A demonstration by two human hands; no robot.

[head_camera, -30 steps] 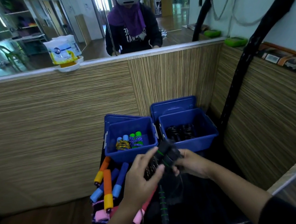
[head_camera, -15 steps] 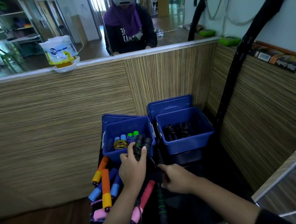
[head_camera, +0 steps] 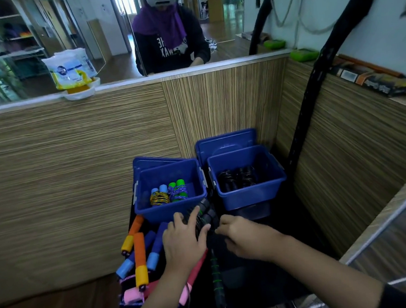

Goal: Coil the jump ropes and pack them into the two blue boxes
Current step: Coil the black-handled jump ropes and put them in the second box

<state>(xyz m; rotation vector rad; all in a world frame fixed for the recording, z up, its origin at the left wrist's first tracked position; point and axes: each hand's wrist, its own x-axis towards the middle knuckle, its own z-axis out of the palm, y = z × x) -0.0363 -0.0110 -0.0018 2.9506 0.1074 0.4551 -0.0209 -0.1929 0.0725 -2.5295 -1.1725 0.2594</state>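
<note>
Holding: your left hand (head_camera: 183, 242) grips the black bundle (head_camera: 201, 216) of coiled rope handles, fingers curled over its top.
Right hand: your right hand (head_camera: 242, 234) sits just beside the grip with fingers curled at the bundle's near end; whether it pinches the cord there you cannot tell, it is too dark.
Just changed: a second ago both hands held the bundle up in front of the boxes; half a second ago your left hand alone lifted it toward the left box (head_camera: 169, 189); now it is lower, back between both hands.
Meaning: likely the coil needs a last tuck before packing, so this rope is not yet in.
Where it goes: right box (head_camera: 246, 174), just beyond and right of the grip, already holds black coils; the left one, straight beyond, holds coloured ones.
Left to do: loose handles (head_camera: 140, 259) lie left of the grip, and a green-ringed handle (head_camera: 216, 281) lies nearer you.
</note>
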